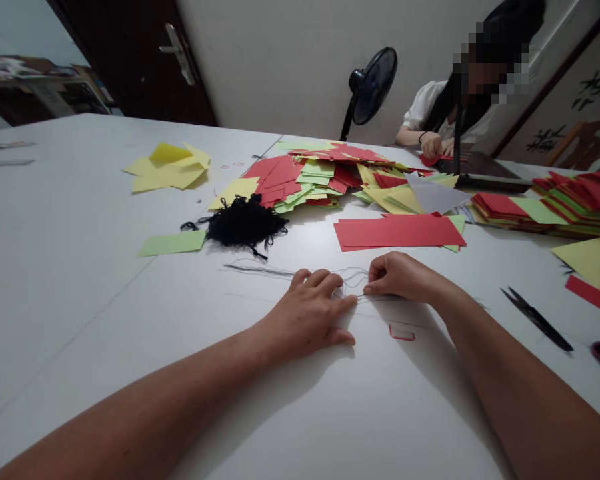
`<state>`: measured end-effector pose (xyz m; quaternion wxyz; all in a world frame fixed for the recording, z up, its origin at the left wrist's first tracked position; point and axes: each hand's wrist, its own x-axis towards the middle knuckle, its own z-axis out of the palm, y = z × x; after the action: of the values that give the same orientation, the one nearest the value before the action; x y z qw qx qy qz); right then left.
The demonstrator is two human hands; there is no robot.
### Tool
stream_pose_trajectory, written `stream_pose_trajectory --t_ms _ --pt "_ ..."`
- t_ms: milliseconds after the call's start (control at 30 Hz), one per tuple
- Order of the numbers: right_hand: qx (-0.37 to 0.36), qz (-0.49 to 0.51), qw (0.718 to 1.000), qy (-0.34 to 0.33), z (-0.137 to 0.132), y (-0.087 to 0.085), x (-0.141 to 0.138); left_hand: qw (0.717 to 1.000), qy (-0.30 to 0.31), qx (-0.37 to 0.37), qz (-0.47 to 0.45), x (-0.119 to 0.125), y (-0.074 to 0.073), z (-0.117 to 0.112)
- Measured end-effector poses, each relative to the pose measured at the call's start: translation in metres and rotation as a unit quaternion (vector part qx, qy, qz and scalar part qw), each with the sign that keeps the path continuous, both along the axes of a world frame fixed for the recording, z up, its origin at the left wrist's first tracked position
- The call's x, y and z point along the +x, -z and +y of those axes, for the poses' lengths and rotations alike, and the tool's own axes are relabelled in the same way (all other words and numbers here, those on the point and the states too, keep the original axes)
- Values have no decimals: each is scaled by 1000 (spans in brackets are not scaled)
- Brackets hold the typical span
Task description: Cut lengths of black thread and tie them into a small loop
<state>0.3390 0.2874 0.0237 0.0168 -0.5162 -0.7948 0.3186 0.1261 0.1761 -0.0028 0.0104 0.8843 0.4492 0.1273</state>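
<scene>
Two hands in view, both the wearer's; the left hand (307, 315) lies palm down on the white worktop (75, 280), fingers spread, grip released, its fingertips just beside the strands; the right hand (399, 277) has its grip closed, thumb and forefinger apparently pinching the thin dark threads (265, 269), which run loose across the worktop between both hands and out to the left. One tangled bundle of black thread (243, 223) lies beyond the left hand, apart from those strands; one light green paper rectangle (173, 243) sits just left of it; one small red-edged paper square (401, 332) lies near the right hand, on the near side. Paper count: one stack of red paper sheets (400, 233) directly ahead of the hands; one large mixed heap of red, green and yellow paper (315, 177) behind it; one loose group of yellow paper sheets (167, 167) at far left; one layered pile of red and green paper (570, 203) at right, with one yellow-green paper sheet (587, 261) and one red paper strip (593, 297) in front of it. One pair of black scissors (537, 320) lies closed at right; one seated co-worker (445, 113) is across the worktop, one co-worker's hand (431, 145) at red paper; one black pedestal fan (373, 87) stands behind.
</scene>
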Motion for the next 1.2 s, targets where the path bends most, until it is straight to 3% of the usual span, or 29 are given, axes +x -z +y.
stream_pose_trajectory --t_ms 1200 --pt "25 -48 999 5 -2 -3 -3 1000 0 11 3 -3 1 -1"
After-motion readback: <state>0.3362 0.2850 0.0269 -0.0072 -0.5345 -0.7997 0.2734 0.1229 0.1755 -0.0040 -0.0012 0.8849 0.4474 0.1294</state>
